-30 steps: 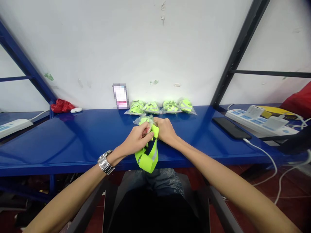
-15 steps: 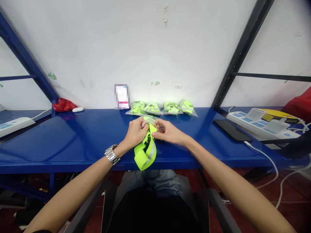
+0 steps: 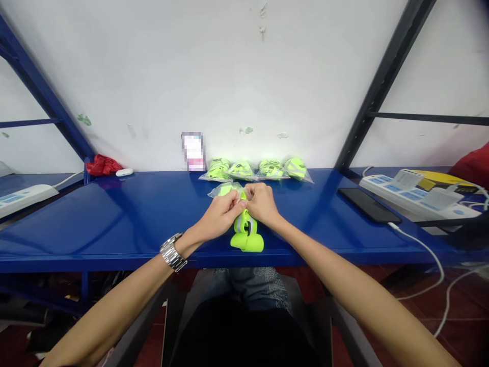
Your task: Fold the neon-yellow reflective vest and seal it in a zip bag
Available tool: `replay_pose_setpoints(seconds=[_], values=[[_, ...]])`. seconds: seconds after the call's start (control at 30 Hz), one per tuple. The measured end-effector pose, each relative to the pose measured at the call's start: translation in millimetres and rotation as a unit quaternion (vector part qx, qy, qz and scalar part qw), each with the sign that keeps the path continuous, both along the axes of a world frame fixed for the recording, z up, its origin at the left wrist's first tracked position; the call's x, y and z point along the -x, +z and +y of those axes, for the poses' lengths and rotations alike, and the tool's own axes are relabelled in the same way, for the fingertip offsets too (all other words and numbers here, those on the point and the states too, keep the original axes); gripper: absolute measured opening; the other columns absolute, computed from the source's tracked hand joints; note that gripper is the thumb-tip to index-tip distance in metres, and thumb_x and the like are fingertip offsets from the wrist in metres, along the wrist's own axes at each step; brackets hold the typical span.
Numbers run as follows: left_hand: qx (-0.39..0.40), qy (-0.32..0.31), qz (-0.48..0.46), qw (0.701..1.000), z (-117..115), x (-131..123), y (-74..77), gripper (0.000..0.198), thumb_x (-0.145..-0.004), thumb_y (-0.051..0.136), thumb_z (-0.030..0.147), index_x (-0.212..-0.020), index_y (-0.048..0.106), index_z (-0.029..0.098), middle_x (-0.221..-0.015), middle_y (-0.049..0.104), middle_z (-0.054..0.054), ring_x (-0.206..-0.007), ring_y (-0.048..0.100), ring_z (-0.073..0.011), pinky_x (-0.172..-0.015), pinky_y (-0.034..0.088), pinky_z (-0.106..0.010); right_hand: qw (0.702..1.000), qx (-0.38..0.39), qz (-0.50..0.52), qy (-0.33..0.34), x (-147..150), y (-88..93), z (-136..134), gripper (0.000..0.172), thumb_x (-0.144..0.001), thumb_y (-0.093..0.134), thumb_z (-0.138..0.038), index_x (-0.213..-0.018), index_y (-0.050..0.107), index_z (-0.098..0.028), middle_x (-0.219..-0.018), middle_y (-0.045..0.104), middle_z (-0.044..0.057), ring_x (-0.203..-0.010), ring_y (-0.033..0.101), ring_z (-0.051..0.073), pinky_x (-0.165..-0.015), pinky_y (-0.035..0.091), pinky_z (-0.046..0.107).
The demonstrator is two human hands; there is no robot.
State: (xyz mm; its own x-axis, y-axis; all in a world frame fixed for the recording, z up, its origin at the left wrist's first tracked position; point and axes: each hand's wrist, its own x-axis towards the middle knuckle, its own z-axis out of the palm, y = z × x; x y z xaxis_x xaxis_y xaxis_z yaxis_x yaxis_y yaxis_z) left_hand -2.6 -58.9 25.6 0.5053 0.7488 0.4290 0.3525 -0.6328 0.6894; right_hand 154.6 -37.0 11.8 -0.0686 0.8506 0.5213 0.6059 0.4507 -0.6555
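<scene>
While we sit at the blue shelf [image 3: 114,214], our left hand [image 3: 219,219] and right hand [image 3: 262,204] meet above its front edge, fingers pinched shut on the yellow-green reflective band [image 3: 246,237] and a clear bag [image 3: 223,189]. Four bagged bands [image 3: 254,169] line the wall behind.

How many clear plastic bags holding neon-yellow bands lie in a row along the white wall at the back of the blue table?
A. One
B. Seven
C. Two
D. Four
D: four clear plastic bags of neon-yellow bands sit side by side against the white wall, behind both hands on the blue table.
</scene>
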Motion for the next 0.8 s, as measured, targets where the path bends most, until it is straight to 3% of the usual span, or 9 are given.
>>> replay_pose_setpoints(seconds=[0.13,0.23,0.33,0.43,0.5,0.6,0.7,0.8], values=[[0.034,-0.059,0.029,0.997,-4.3,2.6,-0.7,0.03,-0.093,0.049,0.042,-0.075,0.037,0.021,-0.056,0.032,0.008,-0.05,0.031,-0.0089,-0.05,0.026,-0.024,1.0,0.002,-0.009,-0.005,-5.6,2.0,1.4,0.031,-0.058,0.057,-0.019,-0.052,0.026,-0.021,-0.051,0.024,-0.007,-0.056,0.022,0.009,-0.053,0.015,0.027],[0.01,-0.059,0.075,0.995,-5.0,4.2,4.3,0.029,-0.091,0.052,0.038,-0.074,0.037,0.021,-0.058,0.031,0.008,-0.051,0.028,-0.0091,-0.049,0.023,-0.024,0.999,0.024,-0.024,0.036,-12.2,4.1,0.6,0.032,-0.061,0.06,-0.022,-0.054,0.029,-0.021,-0.051,0.029,-0.008,-0.054,0.027,0.008,-0.051,0.017,0.026],[-0.055,-0.016,0.105,0.993,-2.0,3.7,5.0,0.031,-0.09,0.052,0.034,-0.068,0.033,0.021,-0.055,0.033,0.007,-0.051,0.03,-0.0095,-0.05,0.023,-0.026,0.991,0.067,0.014,0.114,-18.7,4.0,-3.1,0.034,-0.063,0.065,-0.027,-0.06,0.032,-0.022,-0.053,0.032,-0.009,-0.051,0.032,0.008,-0.048,0.023,0.023],[-0.121,0.047,0.108,0.986,3.2,1.2,1.1,0.033,-0.089,0.05,0.03,-0.063,0.03,0.021,-0.051,0.033,0.007,-0.048,0.029,-0.0096,-0.051,0.022,-0.027,0.963,0.142,0.102,0.207,-27.6,0.6,-16.3,0.029,-0.073,0.065,-0.035,-0.078,0.038,-0.022,-0.061,0.045,-0.008,-0.052,0.048,0.01,-0.051,0.039,0.024],[-0.141,0.098,0.091,0.981,7.0,-0.8,-0.7,0.033,-0.088,0.048,0.027,-0.062,0.028,0.021,-0.051,0.033,0.006,-0.049,0.029,-0.0097,-0.052,0.022,-0.028,0.961,0.122,0.122,0.216,-35.8,-2.4,-32.5,0.029,-0.081,0.061,-0.039,-0.093,0.04,-0.023,-0.076,0.055,-0.003,-0.062,0.058,0.014,-0.06,0.049,0.029],[-0.133,0.155,0.064,0.977,11.6,-3.8,0.5,0.034,-0.086,0.048,0.026,-0.06,0.026,0.021,-0.051,0.032,0.006,-0.05,0.029,-0.0099,-0.053,0.021,-0.028,0.987,-0.056,-0.013,0.152,-47.8,-6.3,-62.3,0.036,-0.082,0.065,-0.041,-0.107,0.046,-0.023,-0.101,0.058,0.007,-0.087,0.06,0.02,-0.078,0.051,0.037],[-0.12,0.17,0.055,0.977,13.8,-7.1,3.8,0.034,-0.084,0.049,0.024,-0.059,0.026,0.021,-0.051,0.032,0.006,-0.051,0.029,-0.0101,-0.053,0.021,-0.028,0.938,-0.142,-0.265,0.174,-50.8,-9.8,-84.9,0.055,-0.08,0.067,-0.05,-0.126,0.05,-0.025,-0.126,0.051,0.016,-0.106,0.053,0.029,-0.085,0.048,0.044],[-0.118,0.181,0.039,0.976,13.9,-10.2,5.3,0.035,-0.084,0.049,0.023,-0.058,0.026,0.021,-0.051,0.032,0.006,-0.051,0.029,-0.01,-0.053,0.022,-0.028,0.887,-0.164,-0.401,0.159,-43.9,-13.3,-92.7,0.059,-0.084,0.062,-0.056,-0.135,0.048,-0.029,-0.134,0.046,0.019,-0.102,0.052,0.03,-0.077,0.045,0.042]])
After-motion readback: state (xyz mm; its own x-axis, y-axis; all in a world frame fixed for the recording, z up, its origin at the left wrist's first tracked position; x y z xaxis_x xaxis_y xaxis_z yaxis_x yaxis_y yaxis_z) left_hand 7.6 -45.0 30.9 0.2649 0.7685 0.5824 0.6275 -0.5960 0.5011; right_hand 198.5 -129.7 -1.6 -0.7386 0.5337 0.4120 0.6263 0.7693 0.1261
